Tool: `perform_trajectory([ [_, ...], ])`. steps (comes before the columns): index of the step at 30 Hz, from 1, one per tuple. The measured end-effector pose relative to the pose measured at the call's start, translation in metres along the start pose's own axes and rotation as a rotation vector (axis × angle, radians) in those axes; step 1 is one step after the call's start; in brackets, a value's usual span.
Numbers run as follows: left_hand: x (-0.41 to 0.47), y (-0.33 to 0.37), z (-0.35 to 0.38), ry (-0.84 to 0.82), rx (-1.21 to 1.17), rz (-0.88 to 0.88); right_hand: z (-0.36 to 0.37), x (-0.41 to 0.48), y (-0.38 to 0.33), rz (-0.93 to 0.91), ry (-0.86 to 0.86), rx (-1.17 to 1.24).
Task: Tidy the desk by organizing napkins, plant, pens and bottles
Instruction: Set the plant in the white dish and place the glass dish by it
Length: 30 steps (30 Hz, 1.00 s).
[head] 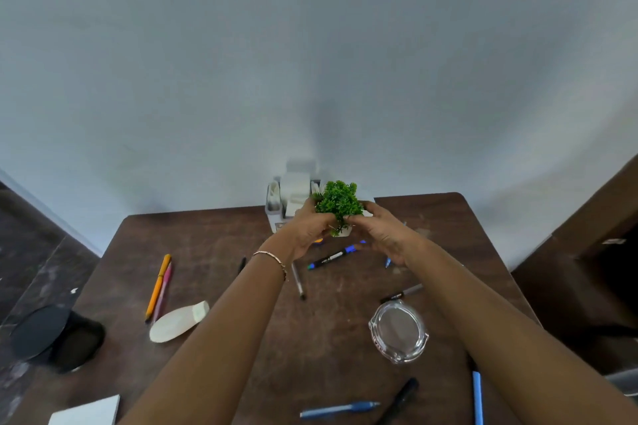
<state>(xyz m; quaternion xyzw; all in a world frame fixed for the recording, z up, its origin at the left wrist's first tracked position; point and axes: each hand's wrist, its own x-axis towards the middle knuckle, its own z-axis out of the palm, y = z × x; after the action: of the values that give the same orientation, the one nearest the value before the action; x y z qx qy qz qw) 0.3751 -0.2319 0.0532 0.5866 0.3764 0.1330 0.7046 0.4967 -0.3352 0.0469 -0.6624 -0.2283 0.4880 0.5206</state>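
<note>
A small green plant in a white pot is held up over the far middle of the brown desk. My left hand grips it from the left and my right hand from the right. Behind it, against the wall, stands a white organizer with napkins in it. Pens lie scattered: an orange and a pink one at the left, a blue marker under my hands, a black marker, and blue pens near the front edge.
A glass ashtray sits at the right front. A white oval object lies at the left, and a white pad at the front left corner. A black bin stands on the floor to the left. Dark furniture is at the right.
</note>
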Motion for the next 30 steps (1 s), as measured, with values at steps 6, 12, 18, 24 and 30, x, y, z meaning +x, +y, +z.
perform_trajectory([
  [6, 0.051, 0.016, 0.006, -0.025, 0.05, -0.017, -0.017, 0.046, -0.015, 0.035, 0.098, -0.01],
  [12, 0.103, 0.01, 0.01, 0.057, 0.152, -0.047, -0.028, 0.091, -0.008, 0.086, 0.182, -0.005],
  [18, 0.131, -0.002, 0.02, 0.057, 0.283, -0.107, -0.035, 0.111, 0.004, 0.083, 0.266, -0.05],
  [24, 0.135, -0.007, 0.029, 0.1, 0.318, -0.135, -0.038, 0.113, 0.009, 0.056, 0.331, -0.101],
  [30, 0.132, -0.008, 0.028, 0.073, 0.274, -0.16, -0.034, 0.11, 0.013, 0.027, 0.38, -0.136],
])
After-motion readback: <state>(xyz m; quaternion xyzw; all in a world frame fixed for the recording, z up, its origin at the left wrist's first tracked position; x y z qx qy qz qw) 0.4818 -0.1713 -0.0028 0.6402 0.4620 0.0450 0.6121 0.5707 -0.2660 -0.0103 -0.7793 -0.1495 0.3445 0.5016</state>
